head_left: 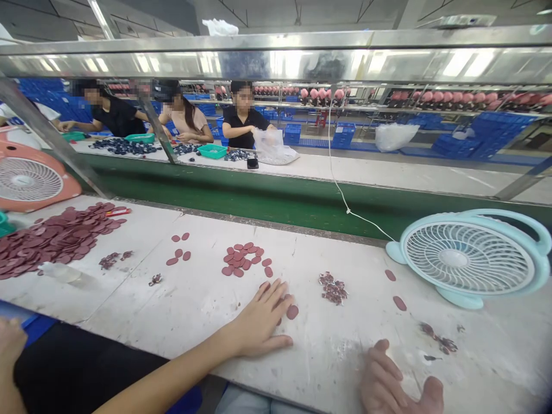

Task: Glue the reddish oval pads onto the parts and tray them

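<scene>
My left hand [263,319] lies palm down on the white table with its fingers stretched out. Its fingertips cover some thin maroon oval pieces, and one maroon oval [292,312] shows just right of them. Beyond the fingers is a loose group of similar ovals [237,259]. My right hand [397,379] is at the lower right, partly cut off by the frame edge. Its fingers are loosely curled and the thumb stands apart, with no object visible between them. Nearest to it are small dark scraps [446,345] and a dark sliver [432,357].
A light blue fan [466,259] stands at right, its white cord running upward. A pile of maroon scraps [333,288] lies mid-table. At left are a large heap of ovals [56,238], a clear bottle [64,274], an orange fan [30,178] and a neighbour's hand [9,342]. Co-workers sit opposite.
</scene>
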{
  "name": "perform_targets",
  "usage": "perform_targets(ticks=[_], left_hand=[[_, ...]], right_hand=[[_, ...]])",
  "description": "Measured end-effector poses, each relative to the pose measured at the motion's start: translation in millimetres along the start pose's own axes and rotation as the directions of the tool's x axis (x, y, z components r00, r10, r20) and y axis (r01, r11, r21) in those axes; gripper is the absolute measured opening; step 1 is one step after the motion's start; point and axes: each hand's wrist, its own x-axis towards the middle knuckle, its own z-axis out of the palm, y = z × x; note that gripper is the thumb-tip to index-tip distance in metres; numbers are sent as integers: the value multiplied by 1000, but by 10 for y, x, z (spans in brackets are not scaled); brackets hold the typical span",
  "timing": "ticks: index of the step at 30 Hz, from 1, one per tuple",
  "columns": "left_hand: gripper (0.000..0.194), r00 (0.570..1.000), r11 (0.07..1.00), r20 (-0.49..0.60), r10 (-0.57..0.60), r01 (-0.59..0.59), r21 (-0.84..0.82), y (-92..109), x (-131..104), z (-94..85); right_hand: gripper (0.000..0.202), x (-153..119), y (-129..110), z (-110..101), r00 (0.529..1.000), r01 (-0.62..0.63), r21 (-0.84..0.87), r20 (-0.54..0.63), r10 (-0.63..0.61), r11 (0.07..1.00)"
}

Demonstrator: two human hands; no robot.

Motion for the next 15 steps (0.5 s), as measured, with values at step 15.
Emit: perform_targets(ticks=[15], left_hand=[[37, 996, 999, -80, 48, -49, -14, 200, 28, 55]], right_hand=[[24, 346, -37, 238, 978, -53, 464, 205, -49, 884]])
